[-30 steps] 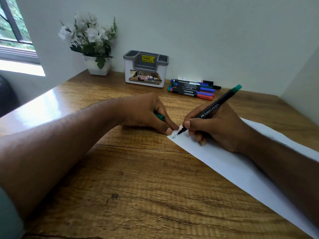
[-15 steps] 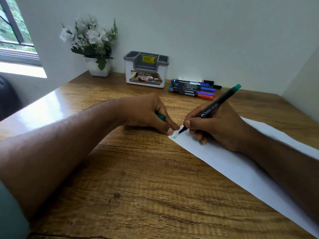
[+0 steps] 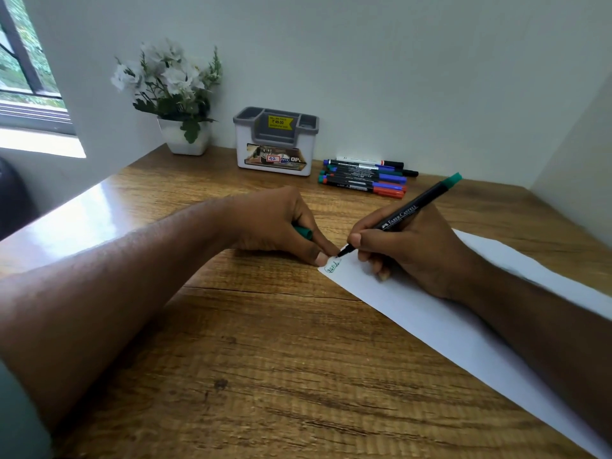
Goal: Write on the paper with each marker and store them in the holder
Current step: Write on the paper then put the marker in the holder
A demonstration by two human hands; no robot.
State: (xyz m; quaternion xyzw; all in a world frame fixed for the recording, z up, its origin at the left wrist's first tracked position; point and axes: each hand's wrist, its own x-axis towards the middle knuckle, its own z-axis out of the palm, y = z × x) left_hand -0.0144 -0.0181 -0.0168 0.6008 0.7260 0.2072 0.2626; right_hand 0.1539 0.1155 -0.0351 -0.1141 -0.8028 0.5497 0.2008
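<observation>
My right hand (image 3: 410, 246) grips a black green-ended marker (image 3: 414, 208), its tip touching the near-left corner of the white paper (image 3: 430, 323). Green writing (image 3: 332, 267) shows at that corner. My left hand (image 3: 281, 223) holds the green cap (image 3: 303, 232) in its curled fingers and presses a fingertip onto the paper's corner. The grey and white holder (image 3: 275, 144) stands at the back against the wall. Several capped markers (image 3: 364, 178) lie in a row to its right.
A white pot of white flowers (image 3: 180, 104) stands at the back left beside the holder. A window (image 3: 23, 77) is at the far left. The wooden desk (image 3: 265, 359) meets walls behind and at the right.
The marker tip has moved a little to the right along the paper's corner, leaving more green writing. My left hand has stayed in place.
</observation>
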